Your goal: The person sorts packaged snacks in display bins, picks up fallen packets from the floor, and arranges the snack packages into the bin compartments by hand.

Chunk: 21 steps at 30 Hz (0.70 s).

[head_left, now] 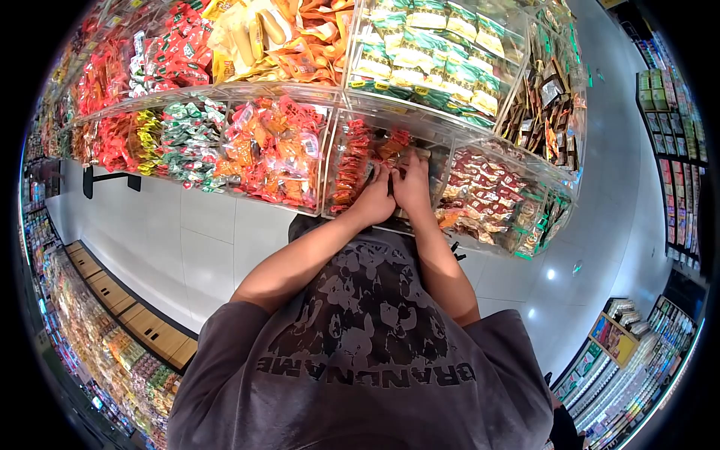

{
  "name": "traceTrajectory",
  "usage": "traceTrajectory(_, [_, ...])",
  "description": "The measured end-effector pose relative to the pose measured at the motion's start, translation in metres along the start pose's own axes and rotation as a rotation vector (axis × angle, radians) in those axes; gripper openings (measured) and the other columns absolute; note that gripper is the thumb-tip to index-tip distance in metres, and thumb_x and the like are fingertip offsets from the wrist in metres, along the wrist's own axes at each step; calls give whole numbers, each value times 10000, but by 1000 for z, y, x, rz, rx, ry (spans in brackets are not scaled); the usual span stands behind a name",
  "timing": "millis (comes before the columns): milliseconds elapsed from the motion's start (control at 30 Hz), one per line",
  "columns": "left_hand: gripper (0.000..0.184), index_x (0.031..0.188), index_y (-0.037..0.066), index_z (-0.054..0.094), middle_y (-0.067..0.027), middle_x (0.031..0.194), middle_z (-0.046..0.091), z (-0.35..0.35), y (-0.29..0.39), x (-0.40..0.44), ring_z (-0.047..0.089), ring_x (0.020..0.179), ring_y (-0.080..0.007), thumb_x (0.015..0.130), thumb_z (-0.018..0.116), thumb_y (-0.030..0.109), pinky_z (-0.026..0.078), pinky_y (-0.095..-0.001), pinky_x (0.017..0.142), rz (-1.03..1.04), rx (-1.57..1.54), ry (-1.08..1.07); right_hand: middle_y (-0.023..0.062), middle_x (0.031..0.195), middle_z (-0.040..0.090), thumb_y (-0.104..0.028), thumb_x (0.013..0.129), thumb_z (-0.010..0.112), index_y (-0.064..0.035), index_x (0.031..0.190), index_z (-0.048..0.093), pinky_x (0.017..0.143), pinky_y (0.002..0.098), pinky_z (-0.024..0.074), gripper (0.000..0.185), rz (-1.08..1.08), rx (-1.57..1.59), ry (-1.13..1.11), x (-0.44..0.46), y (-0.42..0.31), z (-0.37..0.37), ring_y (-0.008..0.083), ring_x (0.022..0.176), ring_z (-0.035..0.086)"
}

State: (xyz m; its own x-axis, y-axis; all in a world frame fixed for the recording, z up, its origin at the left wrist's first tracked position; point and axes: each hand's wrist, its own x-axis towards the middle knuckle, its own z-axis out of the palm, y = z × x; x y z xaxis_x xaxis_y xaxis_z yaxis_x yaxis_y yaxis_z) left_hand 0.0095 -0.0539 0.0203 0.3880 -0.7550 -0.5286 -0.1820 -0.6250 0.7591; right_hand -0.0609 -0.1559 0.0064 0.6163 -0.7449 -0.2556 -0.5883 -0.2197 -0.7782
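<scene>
Both of my hands are inside one compartment of the clear plastic bin, close together. My left hand (pixel 377 199) has its fingers curled, near a stacked column of red snack packets (pixel 351 166) on the compartment's left side. Beside it, my right hand (pixel 412 184) is also closed, with bent fingers pointing inward. What the fingertips hold is too small and hidden to make out. Just past them lies a red and orange snack packet (pixel 393 142). Dark floor of the compartment shows around the hands.
Red and orange packets (pixel 274 154) fill the compartment to the left; brown-red packets (pixel 484 184) fill the one to the right. An upper tier holds green and white packets (pixel 431 56). Clear dividers and a front rim border the hands. Shelves (pixel 671 165) stand across the aisle.
</scene>
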Motion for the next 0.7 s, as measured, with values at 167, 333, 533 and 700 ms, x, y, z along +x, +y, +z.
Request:
traceTrajectory(167, [767, 1541, -115, 122, -357, 1600, 112, 1, 0, 1, 185, 1508, -391, 922, 514, 110, 247, -372, 1210, -1, -18, 9, 328, 1237, 506, -38, 876, 631, 87, 1457, 367, 989, 481, 457, 650, -34, -38, -10, -5, -3, -6, 496, 1150, 516])
traceTrajectory(333, [765, 1549, -98, 125, -357, 1601, 109, -2, 5, -3, 175, 1510, -394, 909, 504, 83, 244, -376, 1211, -23, -58, 15, 323, 1215, 519, -32, 880, 624, 92, 1447, 388, 973, 479, 464, 626, -9, -19, -28, -2, -5, -5, 492, 1121, 532])
traceTrajectory(533, [785, 1547, -99, 136, -354, 1601, 121, -2, 2, -4, 140, 1516, -402, 863, 497, 33, 245, -379, 1211, 21, -61, 4, 326, 1239, 536, -93, 910, 643, 34, 1443, 440, 939, 466, 494, 584, -43, -92, 43, 7, -4, 2, 465, 1099, 584])
traceTrajectory(700, [816, 1549, -98, 130, -350, 1600, 143, -3, 4, -1, 186, 1503, -414, 838, 507, 32, 259, -390, 1206, 21, -42, -1, 254, 1103, 664, -37, 897, 629, 43, 1358, 505, 899, 448, 519, 484, -102, -46, 81, 21, -1, 8, 446, 1039, 638])
